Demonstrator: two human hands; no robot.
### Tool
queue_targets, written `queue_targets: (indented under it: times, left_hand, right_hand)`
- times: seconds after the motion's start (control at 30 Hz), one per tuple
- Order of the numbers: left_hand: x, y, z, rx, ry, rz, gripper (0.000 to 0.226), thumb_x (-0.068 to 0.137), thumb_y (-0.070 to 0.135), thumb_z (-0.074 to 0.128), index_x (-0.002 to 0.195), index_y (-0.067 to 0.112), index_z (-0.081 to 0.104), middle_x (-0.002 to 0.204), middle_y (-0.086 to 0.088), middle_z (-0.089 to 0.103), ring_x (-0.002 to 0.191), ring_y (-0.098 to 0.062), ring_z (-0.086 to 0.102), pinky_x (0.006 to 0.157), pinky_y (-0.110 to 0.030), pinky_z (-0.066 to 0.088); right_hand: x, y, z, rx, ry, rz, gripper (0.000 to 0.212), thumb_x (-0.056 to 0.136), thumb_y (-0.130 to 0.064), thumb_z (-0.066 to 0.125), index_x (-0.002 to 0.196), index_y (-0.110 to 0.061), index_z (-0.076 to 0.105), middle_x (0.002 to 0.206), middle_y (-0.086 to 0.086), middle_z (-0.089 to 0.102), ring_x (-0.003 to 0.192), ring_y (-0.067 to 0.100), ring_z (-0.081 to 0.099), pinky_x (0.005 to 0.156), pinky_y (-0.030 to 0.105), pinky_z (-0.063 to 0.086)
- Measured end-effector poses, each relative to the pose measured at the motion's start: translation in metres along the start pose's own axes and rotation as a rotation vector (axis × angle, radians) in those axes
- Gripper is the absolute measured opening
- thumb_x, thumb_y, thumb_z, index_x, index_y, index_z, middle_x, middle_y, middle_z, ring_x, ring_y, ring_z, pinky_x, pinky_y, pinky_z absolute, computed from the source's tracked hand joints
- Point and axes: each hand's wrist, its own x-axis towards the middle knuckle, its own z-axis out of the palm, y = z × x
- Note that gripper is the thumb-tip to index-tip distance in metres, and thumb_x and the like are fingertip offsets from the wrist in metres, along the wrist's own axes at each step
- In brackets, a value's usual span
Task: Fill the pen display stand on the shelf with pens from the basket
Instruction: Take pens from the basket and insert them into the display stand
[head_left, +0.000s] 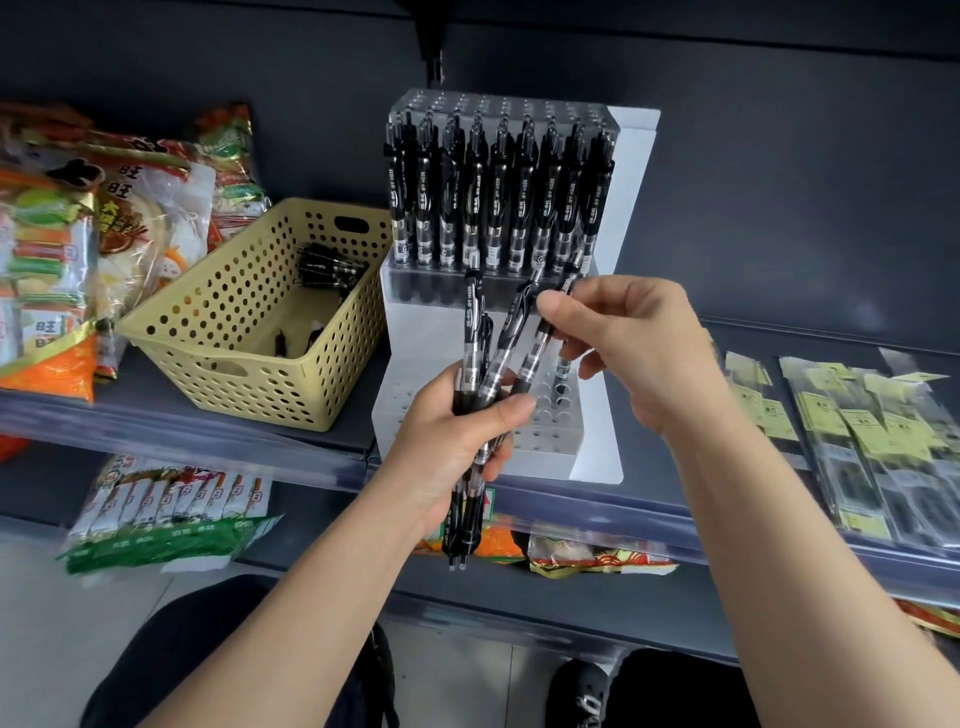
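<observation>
Head view, looking down on the shelf.

- Left hand: forearm comes up from lower left, palm turned inward. Fingers and thumb are wrapped round a bundle of black gel pens, gripped at mid-barrel. The pens fan out above the fist and their tips hang below it.
- Right hand: forearm enters from lower right, wrist bent toward the bundle. Thumb and forefinger pinch the upper part of the rightmost pen of the fan. The other fingers are loosely curled beneath it.
- Both hands are in front of the pen display stand, a clear tiered acrylic block with white sides standing on the dark shelf.
- Upper tier of the stand: packed with upright black pens.
- Lower tier, behind the hands: rows of holes are visible. One pen appears to stand at its right end, partly hidden.
- Yellow perforated basket: just left of the stand on the same shelf, with a small cluster of loose pens at its far end and a few more near the front wall.
- Snack bags are stacked left of the basket.
- Flat cellophane packets with yellow labels lie on the shelf to the right.
- More snack packs sit on the shelf below.
</observation>
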Motion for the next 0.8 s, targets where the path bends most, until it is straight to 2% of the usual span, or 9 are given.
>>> queue_targets:
  times: [0.1,0.2,0.27,0.33,0.4,0.53,0.63,0.8]
  left_hand:
    - [0.001,-0.001,0.000,-0.021,0.053,-0.017,0.021,0.077,0.013,0.073,0.094,0.010,0.060,0.071,-0.007,0.061,0.050,-0.020,0.047,0.042,-0.026,0.032]
    - [0.002,-0.002,0.001,-0.050,0.097,-0.053,0.023,0.079,0.014,0.072,0.097,0.008,0.059,0.075,-0.006,0.061,0.047,-0.017,0.049,0.040,-0.023,0.034]
    - [0.002,-0.003,-0.001,0.004,0.123,-0.061,0.024,0.080,0.016,0.073,0.098,0.008,0.059,0.072,-0.004,0.060,0.044,-0.016,0.046,0.040,-0.023,0.034]
    - [0.002,-0.003,-0.002,0.059,0.127,-0.059,0.026,0.079,0.020,0.074,0.097,0.008,0.060,0.062,-0.002,0.055,0.041,-0.017,0.043,0.041,-0.025,0.033]
    - [0.002,-0.002,-0.003,0.082,0.108,-0.068,0.030,0.077,0.028,0.074,0.093,0.007,0.060,0.055,-0.001,0.051,0.039,-0.017,0.040,0.042,-0.027,0.031]
    - [-0.001,0.002,0.000,0.076,0.092,-0.112,0.056,0.070,0.055,0.062,0.092,0.004,0.059,0.056,0.001,0.049,0.038,-0.015,0.036,0.038,-0.024,0.030]
    - [0.000,0.003,-0.002,0.061,0.094,-0.134,0.046,0.074,0.057,0.058,0.088,0.013,0.061,0.056,0.000,0.049,0.039,-0.015,0.036,0.037,-0.023,0.030]
    - [0.002,0.001,-0.007,0.001,0.068,-0.141,0.018,0.084,0.030,0.068,0.083,0.014,0.061,0.062,-0.003,0.052,0.042,-0.018,0.037,0.039,-0.025,0.029]
  right_hand:
    - [0.003,-0.001,0.000,-0.043,0.044,-0.021,0.015,0.084,-0.015,0.070,0.072,-0.007,0.067,0.056,0.002,0.063,0.050,0.012,0.059,0.048,0.022,0.048]
    - [0.005,-0.005,-0.004,0.003,0.189,-0.071,0.008,0.081,-0.012,0.074,0.077,-0.010,0.067,0.058,0.001,0.064,0.048,0.011,0.060,0.050,0.020,0.050]
    - [0.006,-0.005,-0.005,-0.036,0.308,-0.138,0.014,0.078,-0.015,0.077,0.072,-0.018,0.065,0.062,0.001,0.067,0.052,0.012,0.064,0.054,0.023,0.053]
    - [0.006,-0.001,-0.004,-0.171,0.395,-0.216,0.020,0.077,-0.021,0.078,0.067,-0.026,0.062,0.064,-0.001,0.068,0.059,0.015,0.068,0.061,0.032,0.058]
    - [0.005,0.004,-0.001,-0.272,0.432,-0.269,0.020,0.078,-0.025,0.077,0.067,-0.027,0.060,0.065,-0.004,0.067,0.063,0.014,0.067,0.066,0.036,0.058]
    - [0.005,0.013,0.008,-0.332,0.459,-0.332,0.013,0.082,-0.023,0.073,0.074,-0.021,0.062,0.064,-0.014,0.062,0.058,0.006,0.059,0.064,0.031,0.055]
    - [0.006,0.019,0.011,-0.358,0.483,-0.359,0.013,0.082,-0.025,0.072,0.075,-0.017,0.064,0.062,-0.012,0.061,0.056,0.012,0.058,0.061,0.030,0.052]
    - [0.006,0.019,0.011,-0.432,0.512,-0.359,0.016,0.084,-0.030,0.070,0.077,-0.016,0.067,0.060,-0.015,0.057,0.056,0.012,0.057,0.061,0.023,0.046]
